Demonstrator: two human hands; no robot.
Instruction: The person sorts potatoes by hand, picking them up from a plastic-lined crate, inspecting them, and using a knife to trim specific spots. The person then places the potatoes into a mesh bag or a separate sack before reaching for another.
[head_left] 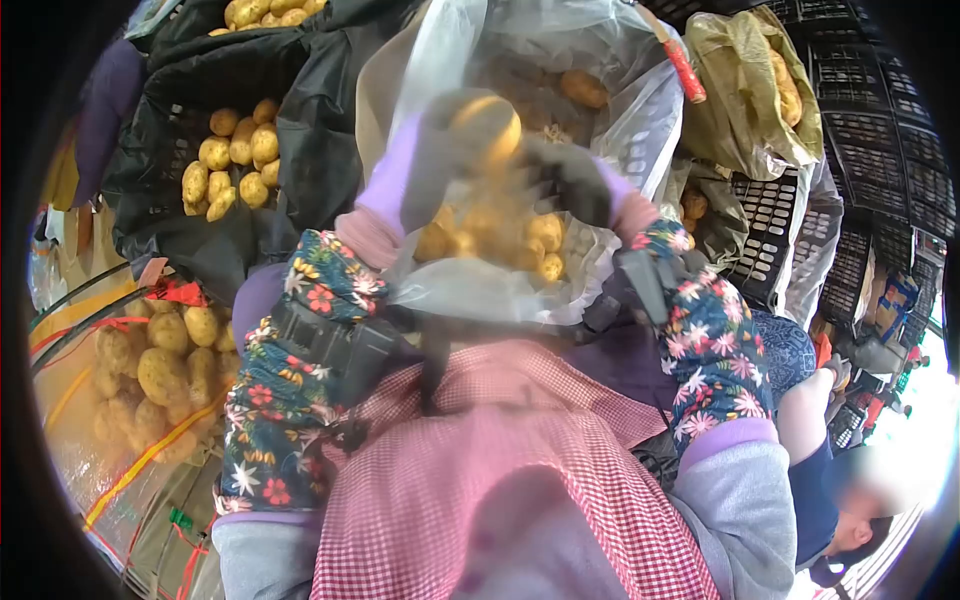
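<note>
Both my hands wear dark grey gloves and are blurred by motion above a crate [635,140] lined with clear plastic. My left hand [438,150] is closed around a yellow potato [498,130] and holds it over the crate. To its right, my right hand [575,180] hangs over the same crate, its fingers too smeared to show whether they grip anything. Beneath the hands, several potatoes [545,232] lie at the near end of the liner. A browner potato [583,88] rests at the far end.
A black-lined crate [290,150] of potatoes stands left. A clear bag of potatoes [165,370] sits at lower left. An olive sack [735,80] and black crates [860,110] are on the right. A red-handled tool [683,70] lies at the crate's far edge. Another person [820,500] is at lower right.
</note>
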